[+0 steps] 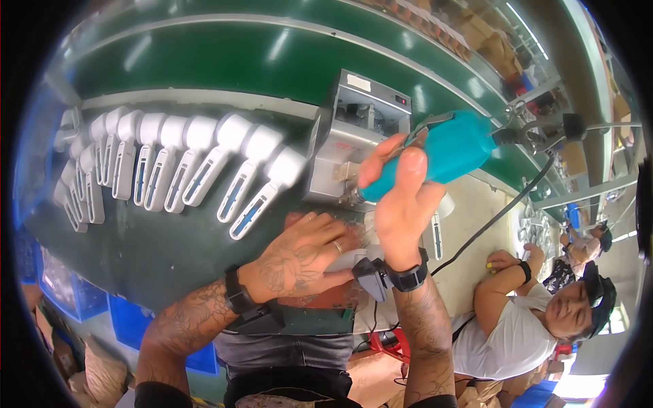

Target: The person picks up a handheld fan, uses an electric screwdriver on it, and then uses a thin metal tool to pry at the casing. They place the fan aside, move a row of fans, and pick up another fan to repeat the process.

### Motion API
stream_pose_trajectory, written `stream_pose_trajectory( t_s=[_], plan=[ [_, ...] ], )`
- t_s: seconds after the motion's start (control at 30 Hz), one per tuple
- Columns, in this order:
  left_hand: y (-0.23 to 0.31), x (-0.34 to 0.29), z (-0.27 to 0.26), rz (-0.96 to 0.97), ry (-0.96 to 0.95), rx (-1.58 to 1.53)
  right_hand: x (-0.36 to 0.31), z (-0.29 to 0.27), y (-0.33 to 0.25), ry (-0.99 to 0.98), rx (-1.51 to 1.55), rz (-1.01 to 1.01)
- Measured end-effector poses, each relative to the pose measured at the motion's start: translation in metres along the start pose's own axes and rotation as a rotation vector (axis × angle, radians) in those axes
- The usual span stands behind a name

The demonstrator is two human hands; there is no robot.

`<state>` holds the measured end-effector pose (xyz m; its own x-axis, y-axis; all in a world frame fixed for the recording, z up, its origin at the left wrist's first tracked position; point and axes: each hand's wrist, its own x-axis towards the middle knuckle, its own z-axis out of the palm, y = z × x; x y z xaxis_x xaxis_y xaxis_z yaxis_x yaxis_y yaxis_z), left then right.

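Note:
My right hand [405, 204] is wrapped round a teal electric screwdriver [445, 153], tilted so that its tip points down and left. That tip is at the front of a grey box-shaped screw feeder [350, 146]. Lower and to the left, my left hand [309, 251] lies with bent fingers round a white plastic part [348, 260]. Fingers and wrist gear hide most of this part. Beneath it shows a reddish-brown block or mat [323, 299] at the bench's near edge.
White round-headed handheld devices [248, 197] stand in a curved row on the dark bench [149, 251]. Another white device [437, 228] lies to the right. A black cable [503, 224] hangs from the screwdriver. A co-worker [524, 326] sits at the right. Blue bins [132, 333] stand lower left.

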<state>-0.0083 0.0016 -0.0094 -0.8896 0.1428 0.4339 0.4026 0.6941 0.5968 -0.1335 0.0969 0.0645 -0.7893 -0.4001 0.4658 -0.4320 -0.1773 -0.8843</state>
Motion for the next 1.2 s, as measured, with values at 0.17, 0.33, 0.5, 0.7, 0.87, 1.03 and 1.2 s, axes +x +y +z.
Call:
stream_pose_trajectory(
  t_s=[0.17,0.33,0.5,0.7,0.87,1.03,1.2],
  plan=[
    [0.001,0.000,0.001,-0.018,0.030,0.018,-0.014,-0.011,-0.010,0.060,0.020,-0.012],
    [0.001,0.000,-0.001,-0.015,0.007,0.023,-0.001,-0.005,-0.012,0.078,-0.037,-0.046],
    [0.000,0.000,-0.001,-0.023,0.012,0.023,0.004,-0.004,-0.007,0.040,-0.037,-0.005],
    [-0.001,-0.001,-0.002,0.003,0.019,-0.010,0.004,-0.002,0.002,0.023,0.002,-0.039],
    [-0.001,-0.001,0.000,0.022,0.017,-0.013,-0.002,-0.002,0.003,0.001,0.052,-0.041],
    [0.001,0.000,0.000,0.021,0.011,0.024,-0.006,-0.003,0.004,-0.031,0.076,-0.059],
    [0.003,-0.001,-0.001,-0.014,0.030,0.013,-0.027,-0.009,-0.011,-0.021,0.044,0.050]
  ],
)
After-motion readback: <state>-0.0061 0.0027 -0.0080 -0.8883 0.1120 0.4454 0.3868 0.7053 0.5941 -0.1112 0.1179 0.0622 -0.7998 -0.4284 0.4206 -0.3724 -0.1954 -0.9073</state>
